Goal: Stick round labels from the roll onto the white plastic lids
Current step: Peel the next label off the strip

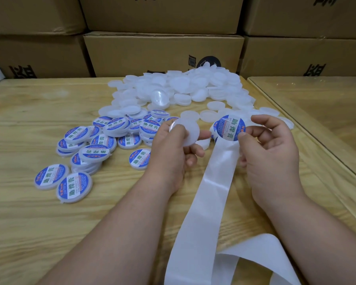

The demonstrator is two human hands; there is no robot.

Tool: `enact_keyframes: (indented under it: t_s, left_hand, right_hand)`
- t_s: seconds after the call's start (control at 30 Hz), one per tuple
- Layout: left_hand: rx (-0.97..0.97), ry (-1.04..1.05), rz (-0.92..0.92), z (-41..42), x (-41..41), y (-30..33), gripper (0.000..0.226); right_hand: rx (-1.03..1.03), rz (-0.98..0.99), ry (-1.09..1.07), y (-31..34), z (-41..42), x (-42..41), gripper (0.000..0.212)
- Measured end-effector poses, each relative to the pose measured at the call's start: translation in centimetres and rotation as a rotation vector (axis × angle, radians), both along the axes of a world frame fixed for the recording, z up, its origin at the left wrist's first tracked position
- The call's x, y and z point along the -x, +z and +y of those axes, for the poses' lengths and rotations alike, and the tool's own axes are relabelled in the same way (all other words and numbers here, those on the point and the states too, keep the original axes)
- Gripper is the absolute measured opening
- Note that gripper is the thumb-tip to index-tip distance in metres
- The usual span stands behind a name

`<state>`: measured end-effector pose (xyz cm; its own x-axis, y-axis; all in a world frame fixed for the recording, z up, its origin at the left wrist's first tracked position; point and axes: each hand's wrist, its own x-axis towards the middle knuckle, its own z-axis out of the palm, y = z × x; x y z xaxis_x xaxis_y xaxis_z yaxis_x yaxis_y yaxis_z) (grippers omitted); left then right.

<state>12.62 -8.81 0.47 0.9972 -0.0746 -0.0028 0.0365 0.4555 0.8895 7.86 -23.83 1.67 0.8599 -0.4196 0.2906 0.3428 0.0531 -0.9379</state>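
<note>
A heap of unlabelled lids [185, 87] is piled at the far middle of the table [29, 212], just before the stacked cartons [162, 52] set behind its far edge, and a spread of labelled lids [103, 140] is laid to the left of and nearer than that heap. Between the two groups and nearer still, one bare lid [188, 131] is held above the table in the left hand [171, 153], with the right hand [269, 149] placed to its right. A round label [231, 128] is held up at the right hand's fingertips at the far end of the backing strip [203, 202], which is run from there toward the near edge of the table between the two forearms; a second tabletop [327, 112] is set beside the first on the right.
</note>
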Motion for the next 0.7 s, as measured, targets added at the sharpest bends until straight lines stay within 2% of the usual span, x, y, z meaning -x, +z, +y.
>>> enact_keyframes:
  t_s: [0.23, 0.47, 0.7]
  left_hand:
    - [-0.013, -0.085, -0.005, -0.3, -0.1, 0.2, 0.045]
    - [0.044, -0.141, 0.033, -0.4, 0.2, 0.4, 0.046]
    - [-0.034, -0.205, -0.004, -0.6, 0.7, 0.9, 0.045]
  right_hand:
    - [-0.049, 0.030, 0.022, 0.2, 0.0, -0.1, 0.032]
    - [-0.104, 0.128, 0.201, 0.1, 0.7, 0.0, 0.027]
    - [-0.132, 0.155, 0.302, 0.5, 1.3, 0.4, 0.024]
